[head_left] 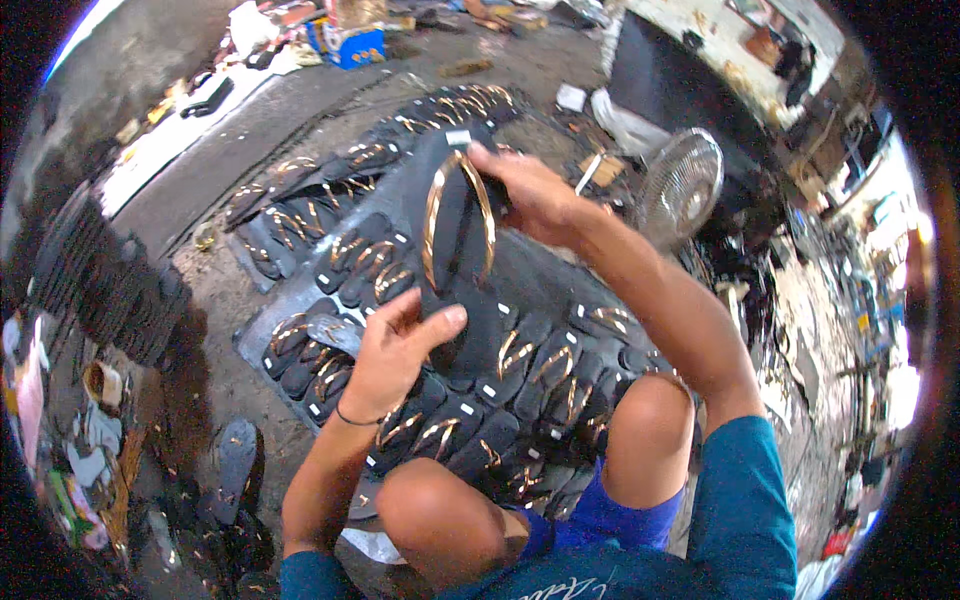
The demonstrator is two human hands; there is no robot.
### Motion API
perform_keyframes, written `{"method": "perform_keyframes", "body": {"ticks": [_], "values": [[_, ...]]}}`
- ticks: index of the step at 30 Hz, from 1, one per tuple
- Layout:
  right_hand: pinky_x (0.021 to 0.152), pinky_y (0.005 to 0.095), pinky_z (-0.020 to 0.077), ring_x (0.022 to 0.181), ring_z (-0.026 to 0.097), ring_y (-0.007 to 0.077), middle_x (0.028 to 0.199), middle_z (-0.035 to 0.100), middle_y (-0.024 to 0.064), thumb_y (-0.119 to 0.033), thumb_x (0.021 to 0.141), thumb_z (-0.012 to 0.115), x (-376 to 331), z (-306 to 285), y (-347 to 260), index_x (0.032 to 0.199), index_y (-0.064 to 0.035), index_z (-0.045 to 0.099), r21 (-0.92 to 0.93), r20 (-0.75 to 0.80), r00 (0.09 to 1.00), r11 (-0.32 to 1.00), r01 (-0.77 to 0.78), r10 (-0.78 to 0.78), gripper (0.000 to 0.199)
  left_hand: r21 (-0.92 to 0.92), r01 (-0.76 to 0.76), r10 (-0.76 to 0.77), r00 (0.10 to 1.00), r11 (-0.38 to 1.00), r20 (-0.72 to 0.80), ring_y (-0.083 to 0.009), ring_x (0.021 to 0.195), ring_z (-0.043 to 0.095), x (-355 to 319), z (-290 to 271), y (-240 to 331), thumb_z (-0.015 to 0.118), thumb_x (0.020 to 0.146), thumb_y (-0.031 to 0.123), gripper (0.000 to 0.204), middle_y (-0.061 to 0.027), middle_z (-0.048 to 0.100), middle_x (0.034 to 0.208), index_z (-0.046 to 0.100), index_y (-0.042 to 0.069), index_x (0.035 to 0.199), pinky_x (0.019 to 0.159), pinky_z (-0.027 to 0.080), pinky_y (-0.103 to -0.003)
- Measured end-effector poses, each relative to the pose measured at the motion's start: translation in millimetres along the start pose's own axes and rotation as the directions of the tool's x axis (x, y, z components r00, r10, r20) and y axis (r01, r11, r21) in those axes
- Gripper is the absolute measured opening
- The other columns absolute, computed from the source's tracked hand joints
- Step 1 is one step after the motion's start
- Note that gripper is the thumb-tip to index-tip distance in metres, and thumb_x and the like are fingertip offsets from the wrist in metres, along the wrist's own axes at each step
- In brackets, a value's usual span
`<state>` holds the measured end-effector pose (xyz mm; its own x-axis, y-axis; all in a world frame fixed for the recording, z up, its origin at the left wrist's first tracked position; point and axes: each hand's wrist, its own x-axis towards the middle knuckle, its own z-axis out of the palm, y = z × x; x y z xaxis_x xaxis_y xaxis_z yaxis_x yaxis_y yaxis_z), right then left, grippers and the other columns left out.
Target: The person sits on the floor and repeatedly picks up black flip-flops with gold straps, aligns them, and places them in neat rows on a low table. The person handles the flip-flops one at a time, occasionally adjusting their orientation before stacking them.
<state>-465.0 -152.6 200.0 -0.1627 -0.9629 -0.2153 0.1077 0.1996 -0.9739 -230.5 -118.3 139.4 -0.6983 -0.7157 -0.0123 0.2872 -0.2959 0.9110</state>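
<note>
A black flip-flop (458,235) with shiny gold straps is held up in front of me, its toe pointing away and a small pale label at that end. My left hand (395,350) grips it near the heel, thumb lying on top. At the toe end my right hand (525,190) has hold of the right edge; most of its fingers are hidden behind the sole. Whether a second sole lies underneath, I cannot tell. Below it, many similar gold-strapped flip-flops (440,435) lie in rows on a dark grey sheet (292,290), many with little white labels.
Leaning stacks of black soles (100,275) stand at the left. A round fan (680,190) is beyond my right forearm. Loose sandals (237,460) lie on the floor at lower left, near scraps. A blue box (352,48) sits at the far side.
</note>
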Motion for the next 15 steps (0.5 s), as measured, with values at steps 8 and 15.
{"method": "perform_keyframes", "body": {"ticks": [8, 15], "values": [[0.085, 0.0339, 0.0546, 0.098, 0.064, 0.0144, 0.109, 0.068, 0.0088, -0.036, 0.097, 0.067, -27, -5, -13, 0.124, 0.0021, 0.06, -0.111, 0.272, 0.855, 0.868, 0.484, -0.442, 0.048, -0.131, -0.366, 0.349, 0.927, 0.921, -0.135, -0.0132, 0.1, 0.066, 88, 20, 47, 0.067, 0.095, 0.007, 0.023, -0.0073, 0.07, 0.11, 0.067, -0.001, 0.116, 0.092, 0.052, -0.029], [0.086, 0.0262, 0.0535, 0.093, 0.066, 0.0097, 0.109, 0.071, 0.0048, -0.021, 0.098, 0.066, 9, -98, -46, 0.132, 0.001, 0.058, -0.163, 0.299, 0.872, 0.88, 0.447, -0.387, 0.042, 0.024, -0.482, 0.471, 0.864, 0.876, 0.175, -0.0213, 0.119, 0.06, 143, -32, 95, 0.059, 0.1, 0.018, 0.032, -0.0125, 0.062, 0.131, 0.06, -0.002, 0.126, 0.106, 0.046, -0.038]]}}
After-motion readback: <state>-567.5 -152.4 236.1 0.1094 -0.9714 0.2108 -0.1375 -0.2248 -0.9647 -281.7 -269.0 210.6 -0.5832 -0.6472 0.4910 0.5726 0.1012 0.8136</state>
